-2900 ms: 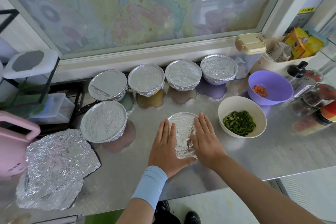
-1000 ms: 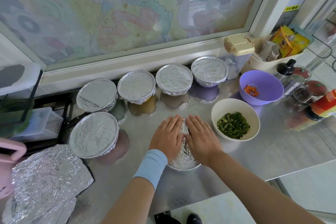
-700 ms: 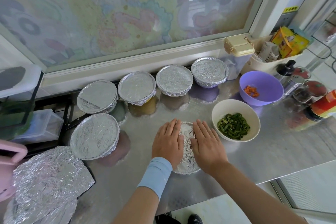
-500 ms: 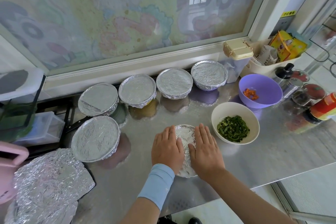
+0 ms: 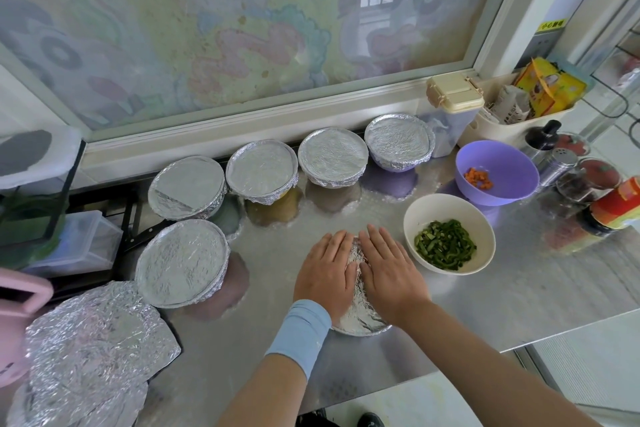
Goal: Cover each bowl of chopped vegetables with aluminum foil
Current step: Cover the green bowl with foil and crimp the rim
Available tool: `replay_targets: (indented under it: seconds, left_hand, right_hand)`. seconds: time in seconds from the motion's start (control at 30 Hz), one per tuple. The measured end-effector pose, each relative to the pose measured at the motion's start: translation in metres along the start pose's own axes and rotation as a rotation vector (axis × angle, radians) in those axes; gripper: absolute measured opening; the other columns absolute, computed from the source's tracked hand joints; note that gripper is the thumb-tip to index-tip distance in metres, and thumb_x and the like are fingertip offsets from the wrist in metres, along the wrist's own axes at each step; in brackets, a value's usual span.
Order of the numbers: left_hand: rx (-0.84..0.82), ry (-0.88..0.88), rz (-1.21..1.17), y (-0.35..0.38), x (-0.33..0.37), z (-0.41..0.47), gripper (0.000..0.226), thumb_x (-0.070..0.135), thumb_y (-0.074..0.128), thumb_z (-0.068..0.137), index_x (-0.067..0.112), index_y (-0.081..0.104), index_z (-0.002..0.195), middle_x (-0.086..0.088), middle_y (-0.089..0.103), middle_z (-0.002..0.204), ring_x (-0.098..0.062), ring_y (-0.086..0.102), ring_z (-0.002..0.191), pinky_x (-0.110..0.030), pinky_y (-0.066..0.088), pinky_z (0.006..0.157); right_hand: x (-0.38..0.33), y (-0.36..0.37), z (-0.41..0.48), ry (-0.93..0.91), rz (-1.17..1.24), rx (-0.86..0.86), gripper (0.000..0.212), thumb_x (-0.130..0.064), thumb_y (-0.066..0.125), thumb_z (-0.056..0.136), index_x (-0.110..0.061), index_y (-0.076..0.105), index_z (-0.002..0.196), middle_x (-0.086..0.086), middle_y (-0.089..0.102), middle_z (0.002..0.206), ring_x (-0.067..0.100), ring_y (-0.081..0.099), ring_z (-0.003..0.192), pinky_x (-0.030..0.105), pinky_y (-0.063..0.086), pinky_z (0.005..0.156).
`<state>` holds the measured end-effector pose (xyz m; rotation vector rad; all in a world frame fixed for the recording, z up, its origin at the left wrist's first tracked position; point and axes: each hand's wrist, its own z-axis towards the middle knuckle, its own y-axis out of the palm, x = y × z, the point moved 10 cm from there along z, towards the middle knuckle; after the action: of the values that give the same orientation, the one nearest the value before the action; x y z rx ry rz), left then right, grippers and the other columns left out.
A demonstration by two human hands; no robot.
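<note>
Five bowls stood finished on the desk. A row of four covered bowls ran under the window from about 10 to 1 o'clock of the person's hands, and a fifth covered bowl sat at 9 o'clock. Each had foil pulled tight over its rim. In the middle of the desk a round foil sheet lay under both palms. The left hand and right hand rested side by side on it. Neither grip pinched anything: the fingers were straight, lying close together and pressing down flat. Whether a shallow dish lay beneath that sheet could not be told. Two bowls were uncovered: the white bowl of chopped green vegetables at 3 o'clock, just beside the right hand, and the purple bowl at 1 o'clock beyond it, holding a little diced carrot. A pile of crumpled spare foil lay at 8 o'clock near the desk's edge. By this count the job looked well past halfway. The pressed sheet was probably meant for the white bowl, after which only the purple bowl would be left, and the spare foil seemed enough for both.
</note>
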<state>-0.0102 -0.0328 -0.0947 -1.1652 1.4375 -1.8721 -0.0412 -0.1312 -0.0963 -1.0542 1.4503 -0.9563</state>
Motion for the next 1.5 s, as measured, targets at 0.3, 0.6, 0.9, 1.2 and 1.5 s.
replay_targets:
  seconds: [0.3, 0.6, 0.9, 1.2, 1.5]
  left_hand:
    - [-0.008, -0.133, 0.035, -0.003, 0.004, -0.008, 0.058, 0.036, 0.025, 0.096, 0.013, 0.045, 0.145, -0.006, 0.049, 0.146, -0.026, 0.046, 0.134, -0.042, 0.039, 0.112]
    - [-0.086, 0.031, 0.005, 0.008, 0.011, 0.007, 0.068, 0.042, 0.009, 0.097, 0.011, 0.027, 0.154, -0.004, 0.023, 0.161, -0.017, 0.019, 0.149, -0.036, 0.017, 0.122]
    - [-0.047, -0.041, 0.052, 0.009, 0.010, 0.001, 0.063, 0.043, 0.014, 0.100, 0.011, 0.031, 0.152, -0.005, 0.026, 0.160, -0.020, 0.025, 0.147, -0.037, 0.016, 0.120]
    - [-0.027, -0.138, -0.048, 0.008, -0.002, -0.013, 0.062, 0.038, 0.018, 0.099, 0.007, 0.035, 0.150, -0.009, 0.028, 0.159, -0.021, 0.028, 0.147, -0.044, 0.029, 0.118]
    - [0.012, -0.205, -0.128, -0.014, -0.015, -0.039, 0.070, 0.041, 0.008, 0.096, 0.007, 0.038, 0.149, -0.007, 0.033, 0.157, -0.018, 0.027, 0.147, -0.035, 0.020, 0.121]
  right_hand:
    - [0.011, 0.002, -0.013, 0.100, 0.060, 0.024, 0.081, -0.054, -0.008, 0.086, -0.017, 0.004, 0.157, -0.002, -0.005, 0.164, 0.009, -0.013, 0.148, 0.027, -0.006, 0.120]
    - [-0.001, 0.000, 0.006, -0.031, -0.039, 0.000, 0.075, -0.046, -0.002, 0.087, -0.023, 0.007, 0.157, -0.004, -0.003, 0.164, 0.018, -0.004, 0.152, 0.031, -0.007, 0.118]
    - [0.014, -0.002, -0.006, 0.051, 0.028, 0.033, 0.081, -0.052, -0.007, 0.086, -0.013, 0.006, 0.157, 0.001, -0.004, 0.164, 0.013, -0.009, 0.150, 0.023, -0.012, 0.116]
    - [0.018, -0.001, -0.015, 0.077, 0.080, 0.050, 0.081, -0.053, -0.006, 0.087, -0.014, 0.004, 0.157, 0.000, -0.004, 0.164, 0.007, -0.016, 0.146, 0.024, -0.012, 0.117]
    - [0.017, 0.001, -0.008, 0.025, 0.085, 0.074, 0.077, -0.050, 0.002, 0.089, -0.014, 0.009, 0.157, -0.001, -0.001, 0.164, 0.011, -0.008, 0.150, 0.022, -0.010, 0.118]
